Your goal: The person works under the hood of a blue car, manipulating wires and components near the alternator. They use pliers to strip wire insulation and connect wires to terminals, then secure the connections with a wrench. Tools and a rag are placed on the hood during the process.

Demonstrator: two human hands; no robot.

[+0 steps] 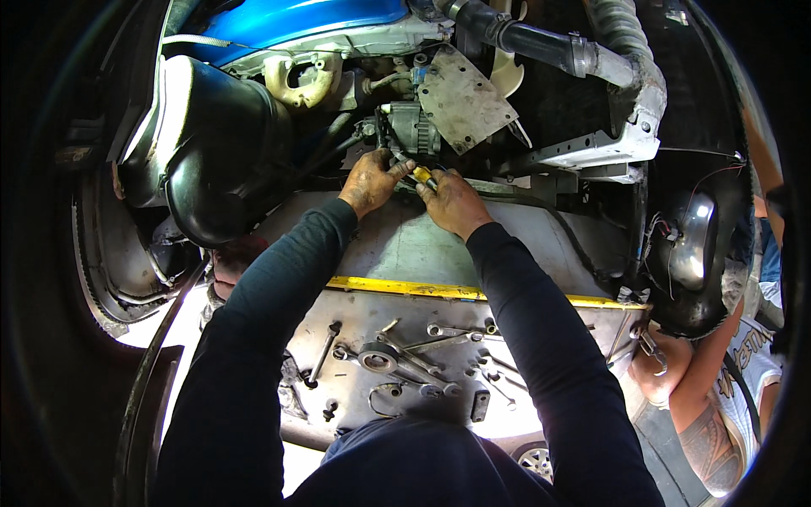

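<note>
My left hand [369, 182] is closed around something small and partly hidden below the alternator [410, 127], beside a dark hose or cable. Just right of it, my right hand [448, 203] grips a yellow-handled tool [423, 176], its tip pointing up and left toward my left fingers. Both hands are above a bare metal panel [405, 228] with a yellow edge strip. A perforated metal plate [465, 97] sits to the upper right of the alternator.
Loose wrenches [448, 338] and sockets lie on the lower metal sheet [372, 313]. A large black housing [220, 169] is at left; a bracket [591, 156] and hoses [545, 46] are at upper right. Another person's arm [693, 397] is at lower right.
</note>
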